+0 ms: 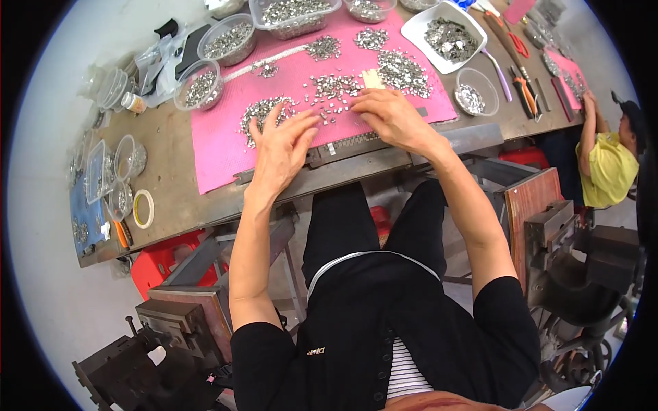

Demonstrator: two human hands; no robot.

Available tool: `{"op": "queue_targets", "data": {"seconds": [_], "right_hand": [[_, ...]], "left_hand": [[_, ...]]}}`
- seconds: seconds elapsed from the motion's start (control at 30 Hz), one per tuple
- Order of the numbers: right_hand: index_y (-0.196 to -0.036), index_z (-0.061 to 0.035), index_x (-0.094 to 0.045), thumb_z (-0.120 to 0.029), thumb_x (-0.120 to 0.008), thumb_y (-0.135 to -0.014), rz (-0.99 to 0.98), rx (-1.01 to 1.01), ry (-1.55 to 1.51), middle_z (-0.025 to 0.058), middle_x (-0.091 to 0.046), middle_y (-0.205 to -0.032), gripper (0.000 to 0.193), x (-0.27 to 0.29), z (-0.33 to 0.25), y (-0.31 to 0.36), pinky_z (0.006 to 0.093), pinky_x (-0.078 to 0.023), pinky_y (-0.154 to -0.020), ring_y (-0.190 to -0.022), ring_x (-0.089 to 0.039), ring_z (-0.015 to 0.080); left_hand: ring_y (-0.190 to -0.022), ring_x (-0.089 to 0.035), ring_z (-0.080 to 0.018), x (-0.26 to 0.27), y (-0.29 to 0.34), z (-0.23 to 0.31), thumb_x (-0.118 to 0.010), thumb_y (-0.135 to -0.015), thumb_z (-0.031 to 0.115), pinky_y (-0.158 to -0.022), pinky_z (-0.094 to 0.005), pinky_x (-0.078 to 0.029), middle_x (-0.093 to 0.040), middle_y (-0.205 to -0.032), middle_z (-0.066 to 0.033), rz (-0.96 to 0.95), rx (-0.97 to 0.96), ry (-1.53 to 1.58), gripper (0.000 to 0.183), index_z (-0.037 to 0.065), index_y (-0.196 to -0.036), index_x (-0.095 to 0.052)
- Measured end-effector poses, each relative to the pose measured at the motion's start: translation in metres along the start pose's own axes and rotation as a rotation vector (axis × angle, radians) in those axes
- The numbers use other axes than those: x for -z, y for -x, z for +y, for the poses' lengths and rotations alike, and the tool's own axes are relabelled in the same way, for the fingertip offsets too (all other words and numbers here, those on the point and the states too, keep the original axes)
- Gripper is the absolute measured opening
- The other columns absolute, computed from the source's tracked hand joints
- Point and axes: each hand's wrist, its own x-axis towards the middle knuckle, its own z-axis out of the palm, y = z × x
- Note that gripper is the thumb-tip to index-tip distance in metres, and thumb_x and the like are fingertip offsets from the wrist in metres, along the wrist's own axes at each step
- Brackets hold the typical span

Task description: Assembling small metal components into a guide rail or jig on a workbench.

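Note:
My left hand (279, 147) hovers at the pink mat (212, 154), its fingers spread. Its fingertips reach a pile of small shiny metal pieces (255, 113). My right hand (396, 122) is bent at the fingers, pointing left toward loose metal pieces (334, 88) scattered at the mat's middle. Nothing shows between its fingers, though their undersides are hidden. Below the hands, along the mat's near edge, lies a dark slotted metal bar (346, 148) with a row of small pieces in it. A cream-coloured block (372, 79) rests just beyond my right hand.
Clear tubs of metal pieces (227, 40) line the far side, with a white square bowl (415, 31) at the right. Further right lie orange-handled pliers (526, 96). At the left are a tape roll (143, 209) and tubs. A person in yellow (610, 171) works at far right.

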Motion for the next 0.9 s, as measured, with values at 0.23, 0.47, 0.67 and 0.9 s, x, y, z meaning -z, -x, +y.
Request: {"op": "queue_targets", "data": {"seconds": [0.23,0.47,0.67,0.9], "right_hand": [[-0.102,-0.0027,-0.072,-0.005,-0.066,-0.088,0.076,-0.17,-0.054,0.0133,-0.068,-0.096,0.015,-0.001,0.007,-0.002,0.0392,-0.052,-0.081,-0.094,-0.064,0.0308],[-0.095,-0.0039,-0.072,-0.009,-0.07,-0.086,0.113,-0.158,0.004,0.0111,-0.064,-0.088,0.01,-0.015,0.001,-0.009,0.0411,-0.048,-0.083,-0.091,-0.061,0.031],[-0.089,-0.0049,-0.07,-0.012,-0.072,-0.085,0.109,-0.16,0.118,0.0103,-0.064,-0.088,0.009,-0.026,0.0,-0.014,0.043,-0.046,-0.082,-0.089,-0.06,0.0314],[-0.088,-0.0036,-0.07,-0.013,-0.073,-0.084,0.108,-0.194,0.104,0.0103,-0.064,-0.085,0.011,-0.026,0.0,-0.012,0.0421,-0.045,-0.082,-0.086,-0.061,0.0311]], "left_hand": [[-0.1,-0.057,-0.0232,-0.002,-0.013,0.007,-0.075,-0.086,0.022,-0.1,-0.0457,-0.031,-0.07,-0.091,-0.0015,0.046,0.095,-0.07,0.009,0.015,-0.092,-0.076],[-0.092,-0.058,-0.0198,-0.019,-0.018,0.013,-0.078,-0.084,0.028,-0.099,-0.0471,-0.03,-0.068,-0.087,0.0007,0.061,0.096,-0.167,0.015,0.015,-0.09,-0.075],[-0.093,-0.059,-0.0213,-0.027,-0.018,0.009,-0.079,-0.083,0.027,-0.099,-0.0476,-0.031,-0.069,-0.087,0.0001,0.126,0.039,-0.191,0.014,0.015,-0.089,-0.075],[-0.09,-0.06,-0.0213,-0.021,-0.019,0.004,-0.08,-0.082,0.025,-0.1,-0.0482,-0.031,-0.066,-0.084,-0.0001,0.105,0.088,-0.147,0.015,0.013,-0.087,-0.073]]}}
